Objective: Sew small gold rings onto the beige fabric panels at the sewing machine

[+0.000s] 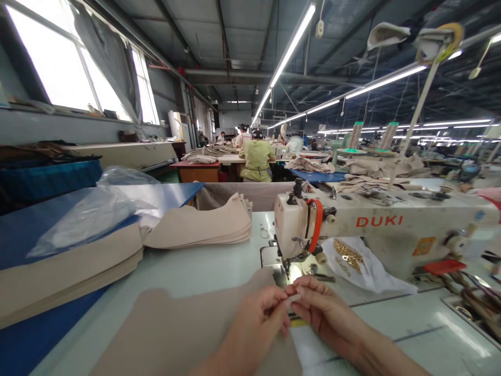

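Observation:
Both hands meet just in front of the sewing machine [313, 224]'s needle area. My left hand [256, 318] pinches a small pale strip [293, 298] between thumb and fingers. On the strip's other end the fingertips of my right hand [323, 305] are closed. Its exact kind is too small to make out. Beneath my left hand a large beige fabric panel [168, 324] lies flat on the table, its far edge reaching the machine's lit needle plate. The fingers partly hide the strip.
Stacked beige panels [203, 224] lie behind, with another stack [78, 266] at the left beside a clear plastic bag [90, 214]. Gold-coloured metal pieces [348, 256] rest on a white cloth [376, 274] under the machine arm. A person [257, 156] sits farther back.

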### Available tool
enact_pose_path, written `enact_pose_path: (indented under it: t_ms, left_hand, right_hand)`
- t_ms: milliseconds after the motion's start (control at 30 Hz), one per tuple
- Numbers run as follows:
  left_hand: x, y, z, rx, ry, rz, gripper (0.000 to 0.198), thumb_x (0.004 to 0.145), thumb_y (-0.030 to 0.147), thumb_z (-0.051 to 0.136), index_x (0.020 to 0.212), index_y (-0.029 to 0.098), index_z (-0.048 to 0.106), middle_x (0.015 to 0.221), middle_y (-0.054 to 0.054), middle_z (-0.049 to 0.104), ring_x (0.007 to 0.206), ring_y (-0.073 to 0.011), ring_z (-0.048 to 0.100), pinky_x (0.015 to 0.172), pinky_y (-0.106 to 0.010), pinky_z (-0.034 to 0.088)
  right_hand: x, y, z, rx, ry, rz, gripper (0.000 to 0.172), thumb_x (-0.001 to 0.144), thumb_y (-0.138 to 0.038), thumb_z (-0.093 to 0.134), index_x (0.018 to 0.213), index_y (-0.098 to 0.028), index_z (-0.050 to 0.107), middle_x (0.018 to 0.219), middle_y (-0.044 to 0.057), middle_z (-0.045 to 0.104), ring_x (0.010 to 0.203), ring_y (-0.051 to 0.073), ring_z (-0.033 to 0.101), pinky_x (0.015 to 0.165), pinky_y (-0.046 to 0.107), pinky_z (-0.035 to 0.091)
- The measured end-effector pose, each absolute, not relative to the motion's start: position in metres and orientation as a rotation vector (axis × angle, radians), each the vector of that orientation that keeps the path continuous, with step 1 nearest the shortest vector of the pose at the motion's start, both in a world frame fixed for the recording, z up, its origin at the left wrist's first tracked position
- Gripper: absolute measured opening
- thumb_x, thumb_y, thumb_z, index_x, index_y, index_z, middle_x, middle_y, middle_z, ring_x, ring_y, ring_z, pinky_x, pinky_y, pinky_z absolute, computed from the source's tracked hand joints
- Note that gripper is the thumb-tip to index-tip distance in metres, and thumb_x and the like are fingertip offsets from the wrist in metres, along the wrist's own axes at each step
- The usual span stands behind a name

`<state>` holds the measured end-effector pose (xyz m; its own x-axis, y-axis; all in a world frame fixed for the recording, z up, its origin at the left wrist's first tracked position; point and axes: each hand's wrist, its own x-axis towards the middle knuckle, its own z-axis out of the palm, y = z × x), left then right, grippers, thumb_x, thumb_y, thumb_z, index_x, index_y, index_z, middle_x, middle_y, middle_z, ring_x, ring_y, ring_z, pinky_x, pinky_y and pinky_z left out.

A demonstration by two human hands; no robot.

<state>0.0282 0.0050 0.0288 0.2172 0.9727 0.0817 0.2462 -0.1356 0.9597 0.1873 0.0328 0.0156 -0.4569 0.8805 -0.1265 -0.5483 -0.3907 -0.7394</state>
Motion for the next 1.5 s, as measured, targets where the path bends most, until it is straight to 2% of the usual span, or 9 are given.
enact_pose_path:
  t_ms: [233, 367, 633, 867, 1100, 1300, 1500]
  left_hand:
    - [0.029, 0.006, 0.029, 1.518, 1.213, 0.996, 0.024, 0.079, 0.038, 0.050, 0.069, 0.018, 0.058, 0.055, 0.002, 0.061, 0.051, -0.0128, 0.059, 0.056, -0.023, 0.047]
    - [0.030, 0.010, 0.025, 1.448, 1.189, 1.036, 0.024, 0.078, 0.040, 0.051, 0.068, 0.018, 0.055, 0.054, 0.002, 0.061, 0.048, -0.0131, 0.059, 0.053, -0.024, 0.047]
    - [0.028, 0.012, 0.025, 1.374, 1.180, 1.044, 0.021, 0.078, 0.037, 0.052, 0.068, 0.019, 0.052, 0.052, 0.001, 0.064, 0.046, -0.0136, 0.060, 0.053, -0.025, 0.047]
    - [0.030, 0.011, 0.023, 1.385, 1.191, 1.023, 0.024, 0.076, 0.041, 0.052, 0.066, 0.020, 0.048, 0.050, 0.002, 0.063, 0.045, -0.0138, 0.060, 0.051, -0.025, 0.047]
    - [0.029, 0.009, 0.021, 1.510, 1.233, 0.978, 0.028, 0.079, 0.045, 0.049, 0.065, 0.020, 0.050, 0.054, 0.002, 0.063, 0.048, -0.0137, 0.060, 0.055, -0.025, 0.046]
    - [0.026, 0.010, 0.024, 1.495, 1.222, 0.945, 0.025, 0.080, 0.042, 0.048, 0.067, 0.021, 0.049, 0.054, 0.004, 0.063, 0.048, -0.0135, 0.060, 0.055, -0.024, 0.045]
    - [0.024, 0.011, 0.019, 1.532, 1.204, 0.949, 0.026, 0.081, 0.043, 0.047, 0.069, 0.020, 0.049, 0.057, 0.002, 0.065, 0.050, -0.0142, 0.061, 0.056, -0.025, 0.046]
  right_hand:
    - [0.188, 0.033, 0.015, -0.621, -0.774, 1.979, 0.017, 0.065, -0.021, 0.081, 0.078, -0.015, 0.071, 0.087, 0.005, 0.072, 0.073, 0.009, 0.066, 0.071, 0.017, 0.050]
    - [0.188, 0.033, 0.010, -0.697, -0.806, 1.887, 0.020, 0.062, -0.024, 0.082, 0.077, -0.016, 0.071, 0.074, 0.003, 0.071, 0.069, 0.009, 0.065, 0.067, 0.017, 0.049]
    - [0.184, 0.031, 0.009, -0.865, -1.210, 1.400, 0.031, 0.060, -0.044, 0.080, 0.071, -0.017, 0.069, 0.067, 0.004, 0.069, 0.064, 0.015, 0.062, 0.062, 0.025, 0.047]
    - [0.180, 0.027, 0.001, -0.919, -1.398, 1.059, 0.021, 0.071, -0.038, 0.070, 0.071, -0.017, 0.064, 0.065, 0.002, 0.064, 0.061, 0.014, 0.056, 0.059, 0.024, 0.044]
    - [0.175, 0.029, -0.001, -0.876, -1.306, 1.126, 0.020, 0.068, -0.036, 0.072, 0.068, -0.018, 0.063, 0.063, 0.001, 0.064, 0.058, 0.014, 0.057, 0.056, 0.024, 0.045]
    - [0.174, 0.030, 0.000, -0.794, -1.203, 1.254, 0.026, 0.064, -0.040, 0.076, 0.082, -0.022, 0.072, 0.071, 0.003, 0.069, 0.065, 0.017, 0.062, 0.064, 0.027, 0.048]
    - [0.175, 0.032, 0.003, -0.836, -1.225, 1.203, 0.021, 0.062, -0.041, 0.076, 0.071, -0.022, 0.074, 0.067, 0.002, 0.066, 0.061, 0.016, 0.059, 0.059, 0.026, 0.047]
